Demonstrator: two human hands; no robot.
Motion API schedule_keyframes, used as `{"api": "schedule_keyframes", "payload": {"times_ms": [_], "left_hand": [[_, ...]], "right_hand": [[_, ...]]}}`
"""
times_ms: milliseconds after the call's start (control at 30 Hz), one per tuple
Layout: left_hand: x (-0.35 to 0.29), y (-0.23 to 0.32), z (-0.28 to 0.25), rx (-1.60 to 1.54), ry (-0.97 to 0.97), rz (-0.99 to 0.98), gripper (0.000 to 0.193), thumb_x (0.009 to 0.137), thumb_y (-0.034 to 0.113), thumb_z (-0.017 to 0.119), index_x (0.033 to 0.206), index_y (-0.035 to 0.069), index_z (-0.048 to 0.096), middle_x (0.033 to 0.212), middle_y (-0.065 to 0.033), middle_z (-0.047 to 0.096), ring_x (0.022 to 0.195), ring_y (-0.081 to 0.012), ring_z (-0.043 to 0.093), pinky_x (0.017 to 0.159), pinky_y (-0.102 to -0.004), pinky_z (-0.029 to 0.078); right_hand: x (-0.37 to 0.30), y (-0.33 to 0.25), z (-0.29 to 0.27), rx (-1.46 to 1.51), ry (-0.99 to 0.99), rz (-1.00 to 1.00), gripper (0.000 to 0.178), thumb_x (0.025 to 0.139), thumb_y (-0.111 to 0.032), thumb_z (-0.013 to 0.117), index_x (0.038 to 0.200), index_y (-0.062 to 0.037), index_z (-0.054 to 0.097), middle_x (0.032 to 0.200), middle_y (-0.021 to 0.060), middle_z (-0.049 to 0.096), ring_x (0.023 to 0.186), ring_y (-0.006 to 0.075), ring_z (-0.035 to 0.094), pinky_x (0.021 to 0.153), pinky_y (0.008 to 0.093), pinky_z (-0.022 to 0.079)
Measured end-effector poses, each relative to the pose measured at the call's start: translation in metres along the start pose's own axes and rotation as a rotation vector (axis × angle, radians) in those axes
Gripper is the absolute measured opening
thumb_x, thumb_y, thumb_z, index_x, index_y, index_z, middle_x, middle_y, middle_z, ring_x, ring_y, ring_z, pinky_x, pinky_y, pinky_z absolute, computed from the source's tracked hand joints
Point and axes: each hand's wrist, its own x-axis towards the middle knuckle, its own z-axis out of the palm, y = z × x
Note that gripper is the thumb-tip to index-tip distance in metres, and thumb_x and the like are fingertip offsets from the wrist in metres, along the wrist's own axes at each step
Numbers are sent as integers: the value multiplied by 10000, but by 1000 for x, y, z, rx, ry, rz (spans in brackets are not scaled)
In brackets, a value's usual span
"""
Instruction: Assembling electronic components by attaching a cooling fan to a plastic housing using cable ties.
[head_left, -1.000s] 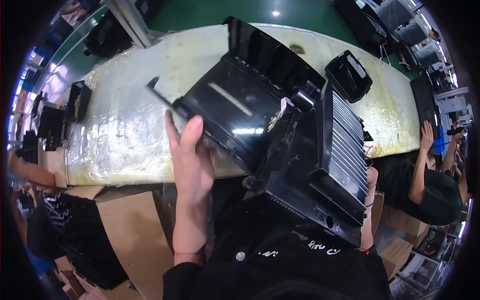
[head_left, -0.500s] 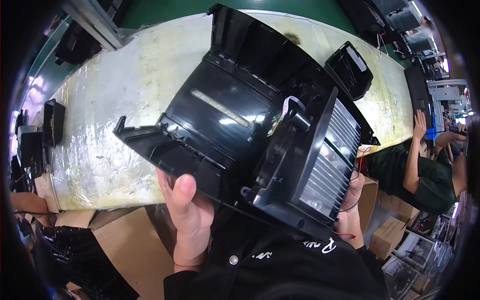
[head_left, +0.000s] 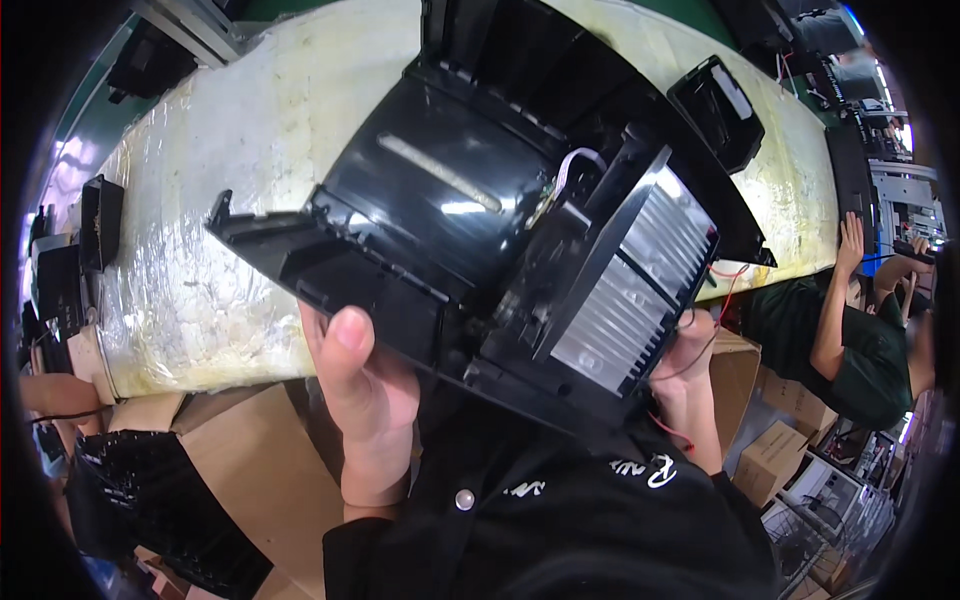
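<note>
A large black plastic housing with a long pale slot is held up in front of me, tilted over the table's near edge. Fixed at its right end is a block with a ribbed silver panel. A white cable loops out between the two, and thin red wires hang at the right side. My left hand grips the housing's lower left edge, thumb in front and most fingers hidden behind. My right hand holds the right end by the panel, its fingers partly hidden.
The plastic-wrapped table lies beneath. A black tray stands at its far right, a small black bin at its left edge. Cardboard boxes flank me below. A co-worker's arm rests at the right; another person's arm shows at left.
The housing and both my hands have shifted slightly up and left in view. The ribbed panel has turned a little more toward me. Both hands keep their hold.
</note>
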Motion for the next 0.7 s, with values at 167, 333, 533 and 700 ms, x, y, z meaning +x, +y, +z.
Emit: {"api": "schedule_keyframes", "payload": {"times_ms": [167,333,533,700], "left_hand": [[10,-14,-6,128,5,27,721,844,336,678,1398,6,356,1295,-116,500,1189,-217,503,1023,-346,395],[63,-2,32,235,-2,-78,594,888,414,661,1303,37,464,1183,-102,569,1072,-198,540,894,-334,449],[121,10,31,285,-64,-13,478,907,474,609,1144,59,608,1016,-70,677,872,-193,665,782,-327,555],[60,-25,37,506,14,201,798,955,607,421,1486,33,255,1436,-210,383,1304,-311,410,1085,-373,334]], "right_hand": [[-1,-8,-6,-53,43,75,493,718,-177,684,1161,11,579,1012,132,682,886,248,688,812,380,576],[-6,-19,21,-237,-150,164,537,932,-216,595,1319,74,362,1170,200,609,896,261,690,426,245,494],[-44,-25,13,-684,-447,304,790,900,-184,654,1484,42,173,1379,259,477,1131,372,607,662,265,548],[-72,-132,-44,-927,-720,-591,422,959,-200,523,1240,114,528,975,203,702,537,222,666,776,378,569]]}}
